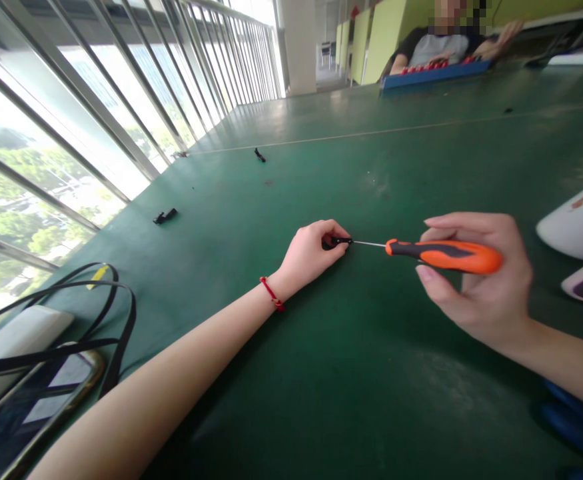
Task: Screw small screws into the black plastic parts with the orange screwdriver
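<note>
My left hand point(316, 250), with a red cord bracelet at the wrist, pinches a small black part point(341, 241) just above the green tabletop. What the part is cannot be made out, since my fingers cover much of it. An orange and black screwdriver point(446, 256) lies level in my right hand point(496, 287). Its handle end rests against the palm, while the thumb and forefinger stand a little off the grip. The thin metal shaft points left, and its tip meets the black part at my left fingertips.
Two small black pieces, one nearer point(165, 216) and one farther point(260, 155), lie on the green table point(321, 173). A phone point(56, 393) and black strap point(121, 287) are at left, a white object point(578, 217) at right. Across sits a person behind a blue tray point(436, 75). Railings point(136, 73) line the left.
</note>
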`<state>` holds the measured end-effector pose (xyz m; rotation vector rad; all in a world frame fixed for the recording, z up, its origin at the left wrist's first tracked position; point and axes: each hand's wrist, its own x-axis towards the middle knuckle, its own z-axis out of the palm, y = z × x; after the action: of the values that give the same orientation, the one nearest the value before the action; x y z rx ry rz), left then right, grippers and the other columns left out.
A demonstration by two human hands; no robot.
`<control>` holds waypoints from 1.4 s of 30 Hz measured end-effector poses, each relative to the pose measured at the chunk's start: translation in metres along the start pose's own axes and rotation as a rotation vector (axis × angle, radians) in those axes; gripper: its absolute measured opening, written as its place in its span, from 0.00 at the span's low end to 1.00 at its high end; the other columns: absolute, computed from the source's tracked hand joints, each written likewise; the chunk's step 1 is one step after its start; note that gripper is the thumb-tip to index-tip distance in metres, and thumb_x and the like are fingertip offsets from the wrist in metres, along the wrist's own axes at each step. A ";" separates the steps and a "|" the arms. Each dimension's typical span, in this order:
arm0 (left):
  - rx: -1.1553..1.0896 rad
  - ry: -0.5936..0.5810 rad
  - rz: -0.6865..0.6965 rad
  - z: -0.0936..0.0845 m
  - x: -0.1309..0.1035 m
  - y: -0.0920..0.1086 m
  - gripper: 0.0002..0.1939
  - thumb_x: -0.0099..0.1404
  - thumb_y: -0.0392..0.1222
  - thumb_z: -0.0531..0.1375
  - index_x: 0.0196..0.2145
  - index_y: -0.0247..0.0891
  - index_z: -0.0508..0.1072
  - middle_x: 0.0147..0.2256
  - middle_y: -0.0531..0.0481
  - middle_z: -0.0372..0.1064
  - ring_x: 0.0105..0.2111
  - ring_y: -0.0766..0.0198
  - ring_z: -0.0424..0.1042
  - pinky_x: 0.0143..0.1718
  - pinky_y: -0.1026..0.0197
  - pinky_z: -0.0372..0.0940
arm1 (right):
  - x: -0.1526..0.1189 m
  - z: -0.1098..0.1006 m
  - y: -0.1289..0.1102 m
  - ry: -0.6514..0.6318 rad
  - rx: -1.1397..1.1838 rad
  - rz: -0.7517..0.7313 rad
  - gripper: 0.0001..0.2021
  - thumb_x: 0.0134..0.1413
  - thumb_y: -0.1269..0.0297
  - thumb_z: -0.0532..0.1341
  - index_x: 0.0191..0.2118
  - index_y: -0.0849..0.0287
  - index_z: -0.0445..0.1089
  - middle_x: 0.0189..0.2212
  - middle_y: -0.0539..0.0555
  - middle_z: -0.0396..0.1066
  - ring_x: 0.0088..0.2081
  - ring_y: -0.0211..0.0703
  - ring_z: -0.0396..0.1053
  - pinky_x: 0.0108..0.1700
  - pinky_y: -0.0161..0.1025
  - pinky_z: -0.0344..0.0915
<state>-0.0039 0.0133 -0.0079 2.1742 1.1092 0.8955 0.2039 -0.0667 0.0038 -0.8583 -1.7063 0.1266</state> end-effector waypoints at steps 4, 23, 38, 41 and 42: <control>0.001 0.004 -0.009 0.000 0.000 0.001 0.06 0.59 0.35 0.60 0.35 0.35 0.76 0.35 0.49 0.76 0.34 0.66 0.72 0.39 0.64 0.67 | 0.001 -0.002 0.000 -0.088 -0.017 0.018 0.18 0.48 0.64 0.65 0.47 0.53 0.67 0.28 0.49 0.66 0.26 0.38 0.66 0.29 0.40 0.65; 0.008 -0.001 -0.012 0.000 0.001 0.000 0.07 0.60 0.35 0.60 0.36 0.35 0.76 0.35 0.49 0.76 0.34 0.66 0.72 0.38 0.63 0.68 | 0.000 0.000 -0.003 0.010 -0.090 0.031 0.16 0.47 0.69 0.65 0.44 0.51 0.69 0.32 0.50 0.69 0.31 0.40 0.70 0.32 0.41 0.67; 0.009 -0.001 -0.010 0.000 0.000 0.001 0.06 0.60 0.35 0.60 0.36 0.35 0.76 0.35 0.49 0.76 0.34 0.66 0.72 0.39 0.63 0.67 | 0.000 0.001 -0.001 -0.016 0.011 0.050 0.23 0.45 0.68 0.66 0.50 0.52 0.65 0.34 0.52 0.65 0.31 0.40 0.68 0.32 0.41 0.67; 0.011 0.000 -0.009 0.001 0.000 0.001 0.06 0.60 0.35 0.60 0.36 0.35 0.76 0.35 0.49 0.76 0.34 0.66 0.72 0.38 0.63 0.67 | 0.002 -0.001 -0.003 -0.102 -0.086 0.036 0.13 0.50 0.65 0.64 0.43 0.53 0.68 0.22 0.46 0.64 0.22 0.36 0.63 0.28 0.40 0.62; 0.008 0.000 -0.006 0.001 0.000 0.001 0.07 0.60 0.35 0.60 0.36 0.35 0.76 0.35 0.49 0.76 0.34 0.66 0.72 0.38 0.64 0.67 | 0.002 -0.002 -0.005 -0.110 -0.129 0.031 0.08 0.51 0.65 0.64 0.39 0.53 0.68 0.20 0.46 0.65 0.21 0.35 0.62 0.28 0.40 0.61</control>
<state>-0.0029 0.0129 -0.0074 2.1765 1.1201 0.8902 0.2031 -0.0696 0.0081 -0.9894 -1.8199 0.0864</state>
